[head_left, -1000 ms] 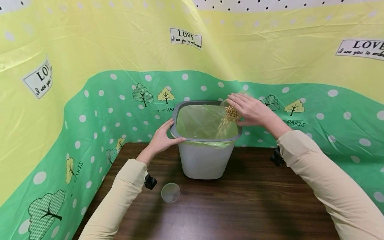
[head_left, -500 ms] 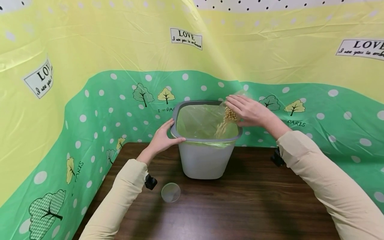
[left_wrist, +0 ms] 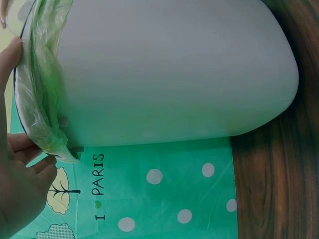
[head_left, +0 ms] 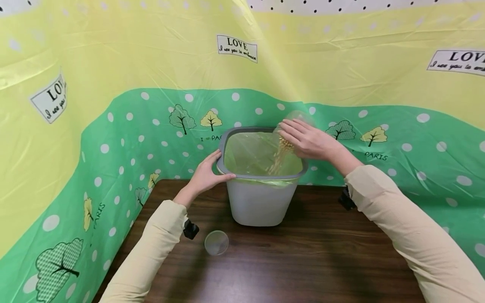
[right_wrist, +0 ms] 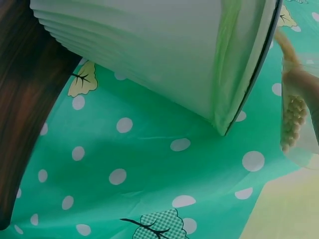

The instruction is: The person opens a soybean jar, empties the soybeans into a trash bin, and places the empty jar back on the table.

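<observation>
A pale trash bin (head_left: 261, 202) with a grey rim stands upright on the table, lined with a green plastic bag (head_left: 246, 153). My left hand (head_left: 204, 176) grips its rim at the left front corner, thumb on the near side and fingers on the left side. Over the right part of the opening, my right hand (head_left: 310, 142) holds a clear plastic jar (head_left: 298, 116), tipped with its mouth down to the left. Yellowish soybeans (head_left: 286, 144) stream from it into the lined bin. In the right wrist view, beans (right_wrist: 294, 119) show through the jar wall.
A round clear lid (head_left: 217, 243) lies on the dark wooden table (head_left: 288, 269), in front of the bin and to its left. Behind and along the left hangs a green and yellow printed plastic curtain (head_left: 151, 54).
My right hand has shifted slightly left with the jar and tilted it further. Beans keep falling and fewer show at its mouth. My left hand stays on the rim.
</observation>
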`<state>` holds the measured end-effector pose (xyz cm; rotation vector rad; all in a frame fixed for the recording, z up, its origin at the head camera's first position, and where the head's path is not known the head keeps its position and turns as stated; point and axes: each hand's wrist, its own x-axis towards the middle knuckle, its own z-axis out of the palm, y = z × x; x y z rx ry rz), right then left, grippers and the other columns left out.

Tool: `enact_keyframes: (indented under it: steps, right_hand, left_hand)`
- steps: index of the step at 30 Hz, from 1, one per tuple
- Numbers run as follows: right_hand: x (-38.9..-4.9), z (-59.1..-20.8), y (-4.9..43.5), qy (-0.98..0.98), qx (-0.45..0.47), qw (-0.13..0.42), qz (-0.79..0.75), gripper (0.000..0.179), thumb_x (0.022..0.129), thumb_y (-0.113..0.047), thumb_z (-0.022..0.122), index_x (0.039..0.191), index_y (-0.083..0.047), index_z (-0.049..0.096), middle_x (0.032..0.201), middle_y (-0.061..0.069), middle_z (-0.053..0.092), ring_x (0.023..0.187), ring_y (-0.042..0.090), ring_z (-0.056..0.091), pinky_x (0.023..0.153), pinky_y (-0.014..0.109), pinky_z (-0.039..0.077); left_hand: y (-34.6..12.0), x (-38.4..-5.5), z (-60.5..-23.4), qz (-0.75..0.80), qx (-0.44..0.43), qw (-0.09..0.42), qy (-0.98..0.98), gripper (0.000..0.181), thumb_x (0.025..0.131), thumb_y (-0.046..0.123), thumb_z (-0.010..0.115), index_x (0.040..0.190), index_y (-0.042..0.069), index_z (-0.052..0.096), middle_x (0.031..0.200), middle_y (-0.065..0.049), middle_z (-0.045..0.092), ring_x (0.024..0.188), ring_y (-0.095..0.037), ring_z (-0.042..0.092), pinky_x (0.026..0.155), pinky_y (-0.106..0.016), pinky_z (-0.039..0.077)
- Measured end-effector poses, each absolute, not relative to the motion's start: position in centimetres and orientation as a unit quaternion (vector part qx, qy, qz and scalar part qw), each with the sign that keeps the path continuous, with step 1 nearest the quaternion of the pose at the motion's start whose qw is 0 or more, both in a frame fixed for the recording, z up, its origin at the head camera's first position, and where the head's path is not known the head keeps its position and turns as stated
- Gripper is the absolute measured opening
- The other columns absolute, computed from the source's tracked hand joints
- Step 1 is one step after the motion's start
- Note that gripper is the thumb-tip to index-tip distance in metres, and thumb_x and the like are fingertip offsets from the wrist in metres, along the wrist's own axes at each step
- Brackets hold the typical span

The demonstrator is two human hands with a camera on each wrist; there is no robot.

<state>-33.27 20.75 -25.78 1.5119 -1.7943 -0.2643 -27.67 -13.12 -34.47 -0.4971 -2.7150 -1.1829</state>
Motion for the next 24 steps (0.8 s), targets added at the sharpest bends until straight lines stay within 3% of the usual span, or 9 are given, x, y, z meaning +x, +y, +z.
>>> enact_keyframes:
  steps: [2,8,13,16,19,21,24]
  right_hand:
    - [-33.23,-25.72,20.66,-0.702,0.592,0.382,-0.108,0.046,0.086,-0.01,0.03,0.125,0.009,0.045,0.127,0.028,0.047,0.118,0.04,0.043,0.099,0.049,0.034]
    - [-33.09,-25.63,20.47,-0.698,0.597,0.378,-0.12,0.041,0.092,-0.012,0.03,0.126,0.008,0.045,0.128,0.027,0.045,0.119,0.04,0.042,0.099,0.05,0.034]
    - [-32.95,-25.76,20.27,-0.691,0.599,0.384,-0.128,0.044,0.1,-0.017,0.019,0.125,0.006,0.046,0.128,0.027,0.046,0.118,0.04,0.043,0.098,0.05,0.034]
    - [-32.82,-25.87,20.3,-0.687,0.602,0.384,-0.139,0.035,0.097,-0.006,0.029,0.125,0.006,0.045,0.129,0.027,0.045,0.119,0.04,0.042,0.1,0.049,0.033]
    - [-32.67,-25.99,20.4,-0.677,0.605,0.386,-0.161,0.04,0.087,0.01,0.038,0.126,0.006,0.043,0.129,0.027,0.044,0.119,0.039,0.041,0.101,0.048,0.032]
    - [-32.55,-26.03,20.43,-0.669,0.608,0.389,-0.176,0.044,0.085,0.017,0.035,0.127,0.005,0.042,0.13,0.025,0.045,0.12,0.037,0.042,0.102,0.046,0.032]
    - [-32.5,-26.13,20.5,-0.663,0.61,0.393,-0.185,0.044,0.091,0.018,0.02,0.127,0.004,0.041,0.13,0.023,0.045,0.121,0.035,0.042,0.102,0.044,0.032]
  left_hand:
    - [-13.15,-27.71,-34.48,-0.392,-0.164,0.069,-0.903,0.09,0.072,0.051,0.07,0.142,0.011,0.031,0.148,0.0,0.024,0.135,-0.024,0.021,0.104,-0.049,0.027]
    - [-13.17,-27.78,-34.58,-0.391,-0.16,0.071,-0.904,0.09,0.071,0.051,0.071,0.142,0.011,0.032,0.148,0.0,0.024,0.135,-0.023,0.021,0.104,-0.048,0.027]
    - [-13.13,-27.82,-34.62,-0.39,-0.162,0.075,-0.903,0.09,0.071,0.05,0.071,0.142,0.011,0.032,0.148,0.0,0.024,0.135,-0.023,0.022,0.104,-0.048,0.028]
    - [-13.12,-27.85,-34.66,-0.389,-0.163,0.075,-0.904,0.09,0.071,0.05,0.071,0.142,0.011,0.032,0.148,0.0,0.024,0.135,-0.023,0.022,0.104,-0.048,0.027]
    - [-13.13,-27.85,-34.68,-0.389,-0.163,0.074,-0.904,0.09,0.071,0.051,0.071,0.142,0.011,0.031,0.148,0.0,0.024,0.135,-0.023,0.021,0.104,-0.048,0.027]
    - [-13.12,-27.87,-34.7,-0.388,-0.163,0.074,-0.904,0.09,0.071,0.051,0.071,0.142,0.011,0.031,0.148,0.0,0.024,0.135,-0.023,0.021,0.104,-0.048,0.027]
    - [-13.09,-27.86,-34.72,-0.386,-0.163,0.075,-0.905,0.09,0.071,0.051,0.071,0.142,0.012,0.031,0.148,0.001,0.024,0.135,-0.023,0.021,0.104,-0.048,0.027]
